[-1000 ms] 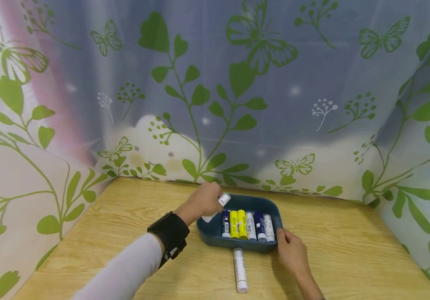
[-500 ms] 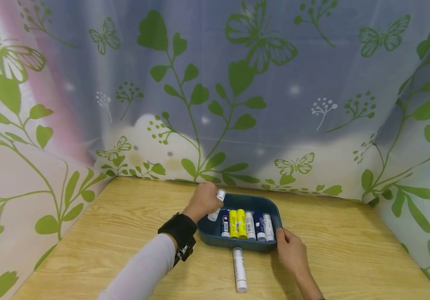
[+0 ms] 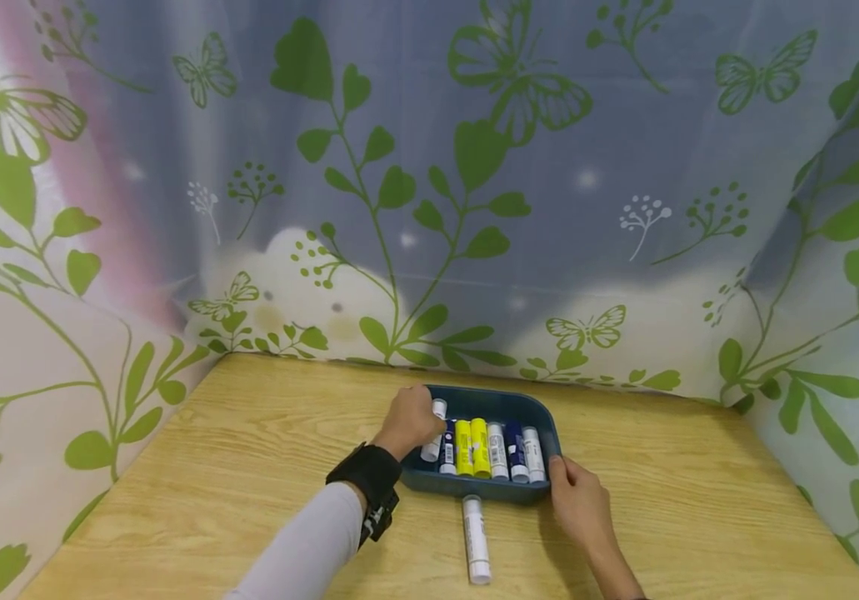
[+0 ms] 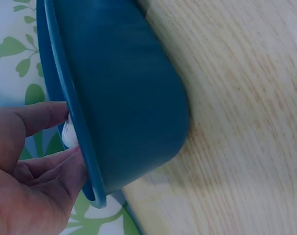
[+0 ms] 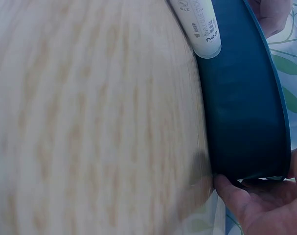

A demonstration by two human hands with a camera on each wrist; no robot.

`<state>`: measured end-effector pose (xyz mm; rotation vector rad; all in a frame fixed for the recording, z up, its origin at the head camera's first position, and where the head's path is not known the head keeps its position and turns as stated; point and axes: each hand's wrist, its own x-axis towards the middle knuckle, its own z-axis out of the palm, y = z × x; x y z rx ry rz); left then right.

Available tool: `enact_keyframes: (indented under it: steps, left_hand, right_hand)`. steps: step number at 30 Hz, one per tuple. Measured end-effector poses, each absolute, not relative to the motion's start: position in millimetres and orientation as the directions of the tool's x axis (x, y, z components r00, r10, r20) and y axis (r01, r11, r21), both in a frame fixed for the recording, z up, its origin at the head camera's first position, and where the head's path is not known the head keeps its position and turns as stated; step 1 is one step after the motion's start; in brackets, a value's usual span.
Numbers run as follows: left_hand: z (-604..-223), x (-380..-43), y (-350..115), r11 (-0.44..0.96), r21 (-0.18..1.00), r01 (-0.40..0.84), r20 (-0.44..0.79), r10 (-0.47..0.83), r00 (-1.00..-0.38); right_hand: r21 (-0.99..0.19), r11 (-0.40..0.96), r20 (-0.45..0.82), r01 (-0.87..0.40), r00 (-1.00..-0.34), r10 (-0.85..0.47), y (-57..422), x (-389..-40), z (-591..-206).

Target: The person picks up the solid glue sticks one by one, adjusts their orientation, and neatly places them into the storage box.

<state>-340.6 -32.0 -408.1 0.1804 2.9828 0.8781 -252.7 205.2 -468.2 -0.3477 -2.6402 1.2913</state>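
My left hand (image 3: 409, 423) pinches a white glue stick (image 3: 432, 448) at the left end of a dark teal tray (image 3: 474, 486). Its lower end is down inside the tray, beside the row there. In the left wrist view, thumb and fingers reach over the rim, and only a bit of the glue stick (image 4: 69, 135) shows. My right hand (image 3: 582, 506) grips the tray's front right corner; the right wrist view has its fingers against the tray wall (image 5: 246, 107). Side by side in the tray lie yellow glue sticks (image 3: 471, 448), white ones (image 3: 533, 456) and dark blue ones (image 3: 515, 452).
Another white glue stick (image 3: 476, 542) lies on the wooden table (image 3: 249, 467), just in front of the tray and pointing towards me. A curtain (image 3: 586, 208) with leaves and butterflies hangs behind the table and along both sides.
My left hand has lowered the white glue stick into the tray's left end and turned it closer to the row's direction. My right hand has kept its grip on the corner.
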Motion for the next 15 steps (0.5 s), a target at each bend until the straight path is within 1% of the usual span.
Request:
enact_keyframes:
  steps: [6,15]
  left_hand:
    - [-414,-340,-33,0.834,0.545,0.084,-0.003,0.102,-0.995]
    - [-425,-337,-33,0.840,0.527,0.126,0.018,0.137,-0.990]
  right_hand:
    - [-0.794,0.594,0.055,0.132,-0.957,0.286,205,-252,-467]
    - [-0.790,0.598,0.048,0.138,-0.958,0.284,204,-252,-468]
